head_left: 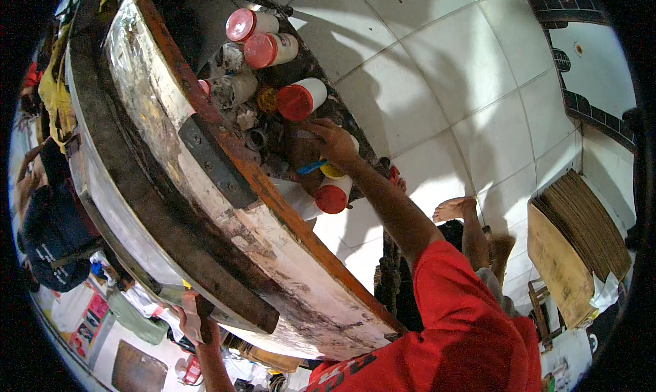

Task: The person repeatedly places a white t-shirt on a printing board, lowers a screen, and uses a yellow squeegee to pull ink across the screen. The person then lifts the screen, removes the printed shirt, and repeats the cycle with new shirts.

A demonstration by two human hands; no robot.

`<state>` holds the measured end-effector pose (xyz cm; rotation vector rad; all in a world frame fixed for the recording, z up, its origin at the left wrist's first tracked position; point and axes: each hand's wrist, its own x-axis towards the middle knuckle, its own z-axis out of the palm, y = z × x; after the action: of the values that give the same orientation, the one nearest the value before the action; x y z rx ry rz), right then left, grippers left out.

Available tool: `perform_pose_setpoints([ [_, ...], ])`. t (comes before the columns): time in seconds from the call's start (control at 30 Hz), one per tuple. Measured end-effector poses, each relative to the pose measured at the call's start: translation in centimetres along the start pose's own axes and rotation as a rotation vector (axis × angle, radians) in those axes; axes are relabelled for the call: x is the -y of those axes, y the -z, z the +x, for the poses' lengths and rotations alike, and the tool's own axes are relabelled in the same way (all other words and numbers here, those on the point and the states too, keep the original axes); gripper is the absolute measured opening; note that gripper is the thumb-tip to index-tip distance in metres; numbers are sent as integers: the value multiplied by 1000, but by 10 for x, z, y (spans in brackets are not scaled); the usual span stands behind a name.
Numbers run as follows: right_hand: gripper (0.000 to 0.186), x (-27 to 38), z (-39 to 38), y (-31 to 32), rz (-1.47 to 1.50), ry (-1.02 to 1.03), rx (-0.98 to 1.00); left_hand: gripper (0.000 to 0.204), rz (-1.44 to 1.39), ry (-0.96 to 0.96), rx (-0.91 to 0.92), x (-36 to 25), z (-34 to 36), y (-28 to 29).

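My right hand (335,142) reaches out over a cluster of paint-stained pots on a low dark stand (342,115). Its fingers are closed on a blue-handled tool (311,166), right above a yellow-lidded pot (333,171). White jars with red lids lie around it: one (295,101) just beyond the hand, one (331,197) just below it, and two (260,50) further back. My left hand (198,320) is at the lower left, gripping a small brown block (193,315) against the underside edge of a large worn wooden panel (225,207).
The panel, with a dark metal plate (219,163), runs diagonally across the view. My bare foot (454,207) rests on the white tiled floor (437,84). A stack of cardboard sheets (581,235) lies at the right. Another person in a dark cap (55,245) is at the left.
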<state>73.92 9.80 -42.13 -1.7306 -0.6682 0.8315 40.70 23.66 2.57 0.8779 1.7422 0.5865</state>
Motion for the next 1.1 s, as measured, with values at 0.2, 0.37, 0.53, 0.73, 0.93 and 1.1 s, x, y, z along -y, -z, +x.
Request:
perform_pose_setpoints([
  [0.2,58,-57,-74,47,8,-618,-276,45,354,-153,216,-4,6,21],
  [0.37,44,-137,-248,73,615,-1306,382,47,432,-172,503,-6,18,40],
  [0.53,30,-168,-339,38,637,-681,466,55,300,-227,229,4,24,49],
  [0.73,19,-124,-387,31,1155,-1497,-97,58,1500,-836,196,-3,15,41],
  [0.93,21,-133,-435,128,1386,-969,-1211,58,-145,30,297,0,23,27],
  [1.1,54,-123,-445,296,1302,-818,-1484,59,-102,4,417,6,31,30],
])
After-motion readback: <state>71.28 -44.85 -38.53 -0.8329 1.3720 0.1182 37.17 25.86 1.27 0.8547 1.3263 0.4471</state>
